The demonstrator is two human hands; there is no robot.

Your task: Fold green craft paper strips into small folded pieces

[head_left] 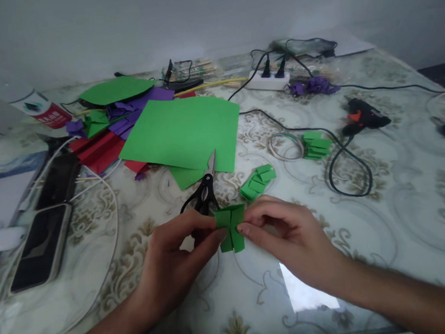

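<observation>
Folded green paper (231, 236) pinched from both sides

Nearest, both forearms were cut off by the edges of the view. The fingers of the left hand (171, 252) grasped the left edge of the folded green paper, and those of the right hand (290, 228) grasped its right edge. Both thumbs lay on its near face; the fingertips behind it were hidden.

A phone (38, 248) lay to the left on the patterned surface (204, 319), a white cable (115, 218) looping beside it. Just beyond the paper were the scissors (207, 184), their handles partly covered by the left hand and the paper, their tip over the green sheets (184, 134). Past the right hand lay a folded green strip (258, 182); farther right, a green bundle (316, 146) sat beside a pale ring (283, 146) whose material was hard to tell.

The green sheets hid parts of the red paper (98, 149) and purple paper (139, 109). Off to the right rested a black glue gun (364, 115), its outline blurred. A bottle (25, 96) was cut off at the left. Farthest, a white power strip (267, 81) stood before dim, cluttered packets whose contents could not be made out clearly.
</observation>
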